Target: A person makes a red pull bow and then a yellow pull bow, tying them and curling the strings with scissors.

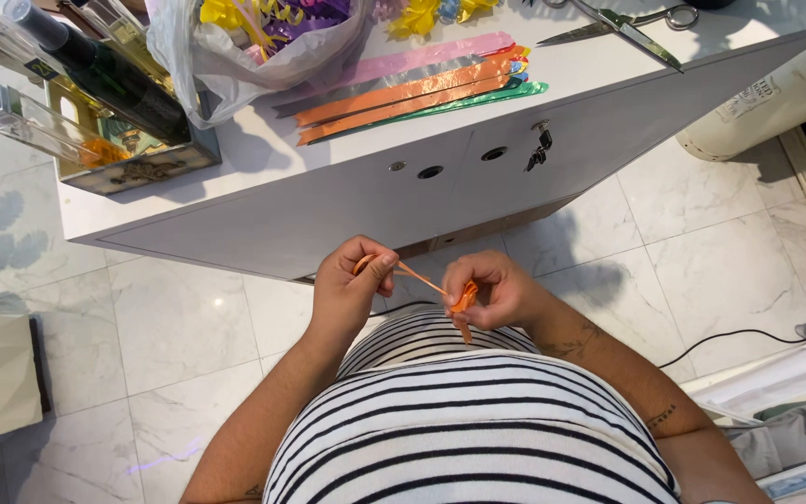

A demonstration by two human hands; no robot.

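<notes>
An orange ribbon strip (419, 277) is stretched between my two hands, close to my striped shirt. My left hand (352, 285) pinches one end, which curls into a small loop at the fingertips. The other end sits in my right hand (492, 291), bunched orange between thumb and fingers, with a short tail hanging down. Both hands are held in front of the white cabinet's (347, 201) front face, below its top edge.
On the cabinet top lie flat ribbon strips (417, 89) in pink, orange and green, scissors (622, 23), a plastic bag (254, 47) of coloured ribbon curls and a tray of bottles (86, 84). Keys (540, 145) hang from a lock. A black cable (729, 336) crosses the marble floor.
</notes>
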